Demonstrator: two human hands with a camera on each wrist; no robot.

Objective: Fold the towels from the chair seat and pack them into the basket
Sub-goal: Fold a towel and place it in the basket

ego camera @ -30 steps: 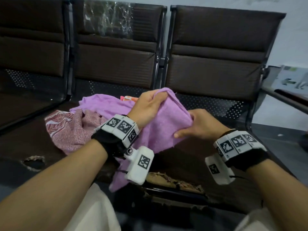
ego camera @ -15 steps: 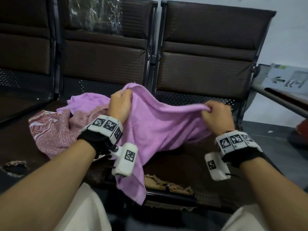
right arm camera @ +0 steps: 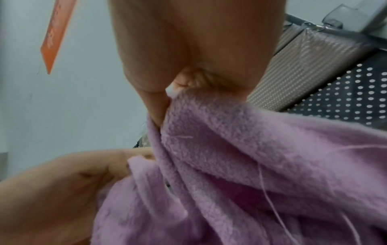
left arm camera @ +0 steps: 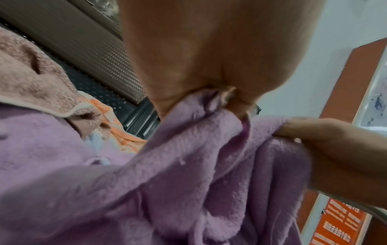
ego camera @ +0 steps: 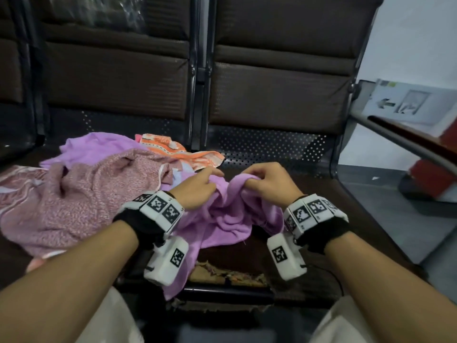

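A lilac towel [ego camera: 222, 219] lies bunched on the dark chair seat [ego camera: 333, 206], one end hanging over the front edge. My left hand [ego camera: 197, 188] pinches its upper edge, and my right hand [ego camera: 264, 184] grips the same edge close beside it. In the left wrist view the left fingers [left arm camera: 209, 74] clamp a fold of the lilac towel [left arm camera: 188, 174], with the right hand [left arm camera: 335, 149] beside. The right wrist view shows my right fingers [right arm camera: 188, 66] pinching the lilac towel [right arm camera: 251, 165]. A pink speckled towel [ego camera: 81, 199], another lilac towel [ego camera: 99, 147] and an orange patterned towel [ego camera: 178, 152] lie heaped at left. No basket is in view.
The seat's front edge is torn, with padding showing [ego camera: 227, 273]. Brown chair backrests [ego camera: 277, 90] stand behind the towels. A metal armrest [ego camera: 408, 137] rises at the right, with a red object [ego camera: 432, 179] on the floor beyond it.
My hands, spread apart half a second ago with the lilac towel stretched between them, have come together and dropped toward the seat. The towel now lies bunched, uncovering the orange towel behind.
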